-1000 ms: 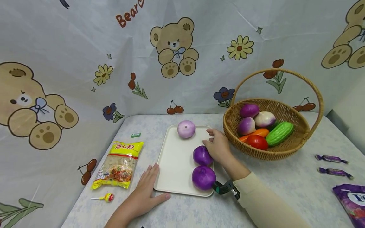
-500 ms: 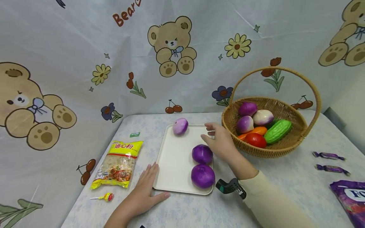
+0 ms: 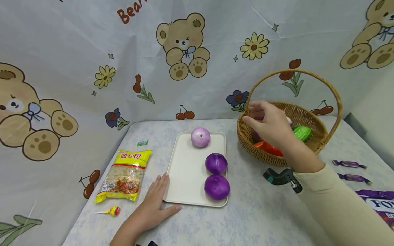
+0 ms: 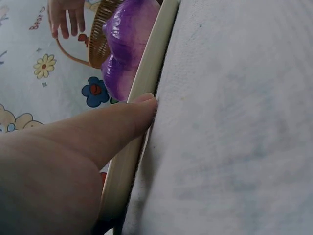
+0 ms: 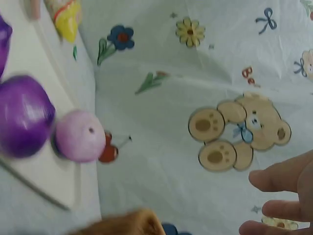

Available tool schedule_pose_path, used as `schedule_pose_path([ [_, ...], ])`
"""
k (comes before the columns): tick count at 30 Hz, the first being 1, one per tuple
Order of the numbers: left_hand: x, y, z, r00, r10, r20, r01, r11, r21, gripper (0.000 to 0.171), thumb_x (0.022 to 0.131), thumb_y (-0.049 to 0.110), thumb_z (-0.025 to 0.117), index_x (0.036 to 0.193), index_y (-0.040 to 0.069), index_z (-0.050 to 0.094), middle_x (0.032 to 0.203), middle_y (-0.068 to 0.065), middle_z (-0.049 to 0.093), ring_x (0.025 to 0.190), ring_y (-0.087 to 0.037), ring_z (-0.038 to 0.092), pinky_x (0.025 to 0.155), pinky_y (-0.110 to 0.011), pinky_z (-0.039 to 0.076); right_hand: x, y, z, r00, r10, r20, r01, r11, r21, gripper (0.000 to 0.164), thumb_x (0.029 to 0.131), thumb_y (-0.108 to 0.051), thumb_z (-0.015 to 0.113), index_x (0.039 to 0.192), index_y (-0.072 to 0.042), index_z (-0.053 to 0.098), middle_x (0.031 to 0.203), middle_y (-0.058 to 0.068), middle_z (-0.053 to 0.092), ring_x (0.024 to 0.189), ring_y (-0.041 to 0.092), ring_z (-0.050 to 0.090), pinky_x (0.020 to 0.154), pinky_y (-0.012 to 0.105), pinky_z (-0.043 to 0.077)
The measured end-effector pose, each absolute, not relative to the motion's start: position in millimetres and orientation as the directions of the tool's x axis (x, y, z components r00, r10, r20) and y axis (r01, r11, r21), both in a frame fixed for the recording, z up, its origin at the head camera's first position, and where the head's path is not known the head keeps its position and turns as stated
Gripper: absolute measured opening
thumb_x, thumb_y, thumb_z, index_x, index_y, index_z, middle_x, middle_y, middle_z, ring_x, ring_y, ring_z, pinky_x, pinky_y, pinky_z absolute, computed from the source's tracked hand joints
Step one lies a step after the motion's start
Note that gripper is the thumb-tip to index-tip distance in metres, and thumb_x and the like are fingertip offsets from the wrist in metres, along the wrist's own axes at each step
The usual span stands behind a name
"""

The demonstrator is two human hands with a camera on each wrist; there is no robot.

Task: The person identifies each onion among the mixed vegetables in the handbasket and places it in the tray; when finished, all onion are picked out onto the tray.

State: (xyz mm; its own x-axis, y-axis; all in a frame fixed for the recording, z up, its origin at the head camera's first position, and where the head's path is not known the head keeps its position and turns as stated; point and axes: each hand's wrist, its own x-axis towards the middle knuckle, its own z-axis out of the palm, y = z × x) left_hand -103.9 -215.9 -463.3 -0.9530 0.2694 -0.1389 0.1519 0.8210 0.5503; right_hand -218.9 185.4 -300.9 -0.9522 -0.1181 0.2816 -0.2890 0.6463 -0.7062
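My left hand (image 3: pixel 154 201) lies with straight fingers at the near left corner of the white tray (image 3: pixel 181 171); in the left wrist view its thumb (image 4: pixel 122 117) touches the tray's edge. On the tray, a pale purple onion (image 3: pixel 200 137) sits at the far end. Two dark purple onions (image 3: pixel 216 163) (image 3: pixel 217 187) stand along its right side. My right hand (image 3: pixel 271 123), fingers spread and nothing between them, is over the left part of the wicker basket (image 3: pixel 311 118). It hides much of the vegetables inside; a green bitter melon (image 3: pixel 302 133) and a red tomato (image 3: pixel 272 149) show partly.
Left of the tray lie a yellow pasta bag (image 3: pixel 124 176), a lollipop (image 3: pixel 114 210) and a small green packet (image 3: pixel 143 143). Two purple wrapped candies (image 3: pixel 349 164) and a purple bag (image 3: pixel 377 205) lie at the right. A bear-print cloth (image 3: pixel 215 95) hangs behind. The basket handle (image 3: pixel 337 99) arches high.
My right hand has moved from beside the tray up and right to over the basket. The pale onion rocked left, then came back upright. My left hand stays by the tray.
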Motion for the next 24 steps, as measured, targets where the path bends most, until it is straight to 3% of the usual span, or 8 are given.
schedule_pose_path([
  [11, -106.5, -216.6, -463.0, -0.952, 0.275, -0.137, 0.156, 0.817, 0.556, 0.120, 0.089, 0.072, 0.071, 0.169, 0.007, 0.010, 0.175, -0.008, 0.006, 0.159, -0.031, -0.003, 0.125, -0.056, 0.002, -283.3, 244.9, -285.3, -0.969, -0.211, 0.128, -0.246, 0.801, -0.546, 0.071, 0.104, -0.045, 0.066, 0.151, 0.004, 0.048, 0.147, 0.033, 0.048, 0.132, 0.053, 0.048, 0.106, 0.071, 0.040],
  [17, -107.3, -217.8, -464.8, -0.952, 0.277, -0.131, 0.163, 0.820, 0.549, 0.121, 0.088, 0.073, 0.070, 0.169, 0.007, 0.010, 0.174, -0.006, 0.006, 0.159, -0.029, -0.003, 0.125, -0.056, 0.004, -308.9, 262.8, -293.9, -0.954, -0.286, 0.089, -0.295, 0.844, -0.447, 0.077, 0.103, -0.044, 0.068, 0.153, 0.009, 0.042, 0.151, 0.038, 0.042, 0.135, 0.057, 0.039, 0.109, 0.073, 0.033],
  [24, -106.7, -219.0, -465.4, -0.954, 0.263, -0.143, 0.145, 0.824, 0.548, 0.121, 0.087, 0.074, 0.070, 0.170, 0.010, 0.009, 0.174, -0.003, 0.005, 0.159, -0.027, -0.005, 0.126, -0.055, 0.004, -323.8, 263.0, -300.1, -0.950, -0.306, 0.068, -0.308, 0.871, -0.384, 0.078, 0.102, -0.043, 0.069, 0.150, 0.012, 0.042, 0.147, 0.041, 0.044, 0.135, 0.059, 0.039, 0.110, 0.073, 0.032],
])
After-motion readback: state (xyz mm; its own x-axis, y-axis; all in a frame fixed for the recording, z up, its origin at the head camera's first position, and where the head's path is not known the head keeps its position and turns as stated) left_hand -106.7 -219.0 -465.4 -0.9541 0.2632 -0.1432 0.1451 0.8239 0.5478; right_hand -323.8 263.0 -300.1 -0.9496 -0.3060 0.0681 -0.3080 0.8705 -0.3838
